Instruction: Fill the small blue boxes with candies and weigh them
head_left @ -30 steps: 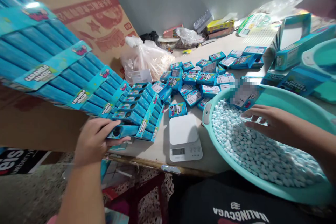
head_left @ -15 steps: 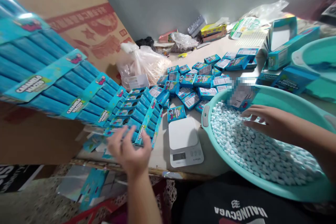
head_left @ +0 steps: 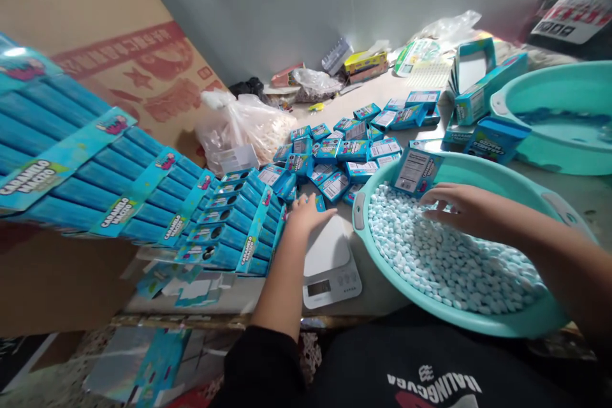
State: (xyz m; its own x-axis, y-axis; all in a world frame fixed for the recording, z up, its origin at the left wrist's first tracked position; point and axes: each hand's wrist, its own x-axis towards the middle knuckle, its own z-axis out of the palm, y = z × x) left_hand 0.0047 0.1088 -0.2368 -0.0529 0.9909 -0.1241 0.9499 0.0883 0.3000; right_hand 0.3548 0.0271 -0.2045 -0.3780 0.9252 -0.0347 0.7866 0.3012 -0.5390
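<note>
My left hand (head_left: 308, 211) is over a blue candy box (head_left: 320, 203) lying at the back edge of a white digital scale (head_left: 327, 248). Its thumb is stretched out to the right, away from the fingers, and most of that box is hidden beneath the hand. Inside a turquoise basin (head_left: 377, 261), my right hand (head_left: 452, 203) hovers low over small pale-blue candies (head_left: 430, 261), fingers bent and parted from the thumb. Near its fingertips, another candy box (head_left: 417, 171) leans against the basin's far wall. I cannot make out any candy in that hand.
Stacked blue display cartons (head_left: 115, 185) rise on the left before a large cardboard box (head_left: 119, 44). Loose candy boxes (head_left: 354, 150) lie piled behind the scale. A clear bag (head_left: 248, 124) stands behind the cartons, and a second turquoise basin (head_left: 559, 86) is at right.
My left hand has moved right and away from me, from the cartons to the box by the scale. My right hand stays in the basin, fingers slightly more bent. The view has shifted a little.
</note>
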